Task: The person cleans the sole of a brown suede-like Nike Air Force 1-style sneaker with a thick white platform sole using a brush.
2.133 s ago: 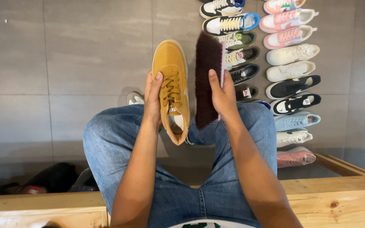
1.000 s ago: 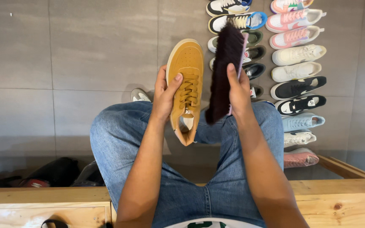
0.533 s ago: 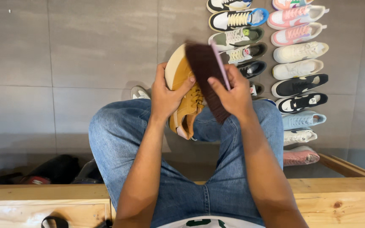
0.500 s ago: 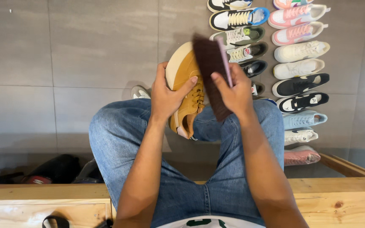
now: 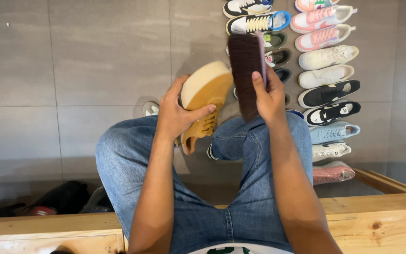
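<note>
Tan shoe (image 5: 203, 101) at frame centre, over the knees, tilted with pale sole edge up; left hand (image 5: 177, 113) is closed around its middle. Right hand (image 5: 269, 96) is clenched on a dark brush (image 5: 245, 70), just right of the shoe, apart from it. Brushing looks mid-way, finish unclear. Sneaker rows (image 5: 327, 75) upper right on grey floor (image 5: 71, 70).
</note>
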